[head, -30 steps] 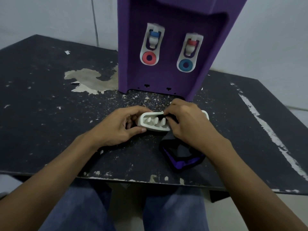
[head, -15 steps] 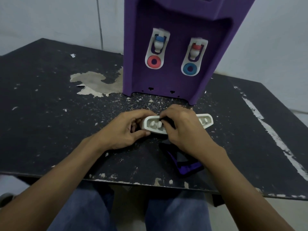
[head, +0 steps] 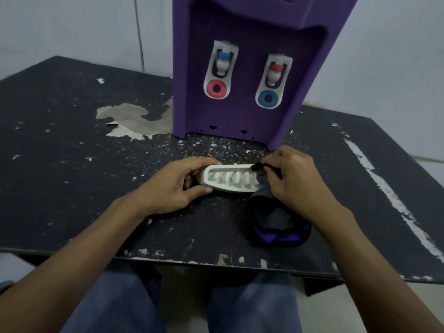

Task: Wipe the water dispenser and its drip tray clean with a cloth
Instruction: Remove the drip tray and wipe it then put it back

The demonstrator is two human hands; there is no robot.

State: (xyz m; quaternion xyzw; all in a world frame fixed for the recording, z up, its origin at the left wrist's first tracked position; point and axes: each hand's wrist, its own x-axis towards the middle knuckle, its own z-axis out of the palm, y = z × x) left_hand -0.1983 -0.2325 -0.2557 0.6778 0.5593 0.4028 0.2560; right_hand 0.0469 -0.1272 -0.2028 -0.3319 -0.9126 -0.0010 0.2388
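1. Nearest the person, just below the right hand [head: 295, 181], the loose tail of a dark cloth [head: 276, 224] with purple edging lies heaped on the flaking black table [head: 60, 164]. It looks soft, limp and light. It should bunch easily, so it is best gathered into a wad at the fingertips.
2. The right hand is curled round the upper part of the cloth, pinching it and pressing it into the right end of the drip tray [head: 225, 188].
3. The left hand [head: 173, 186] grasps the tray's left end, with the thumb on the near rim and the fingers wrapped round the far side.
4. The white tray lies on the table between the 2 hands, detached from the dispenser. It appears to be stiff, light plastic that would probably skate about if wiped unheld. An end grip on the rim suits it. The ribs [head: 234, 180] inside leave narrow channels, which likely need a cloth corner pushed in.
5. Beyond both hands, apart from the tray, the purple water dispenser [head: 247, 116] stands upright with 2 taps [head: 224, 61] and 2 small slots [head: 212, 127] at its base. It seems rigid and heavier. Bracing a side wall would be safer than holding the taps, which are probably its weakest parts.
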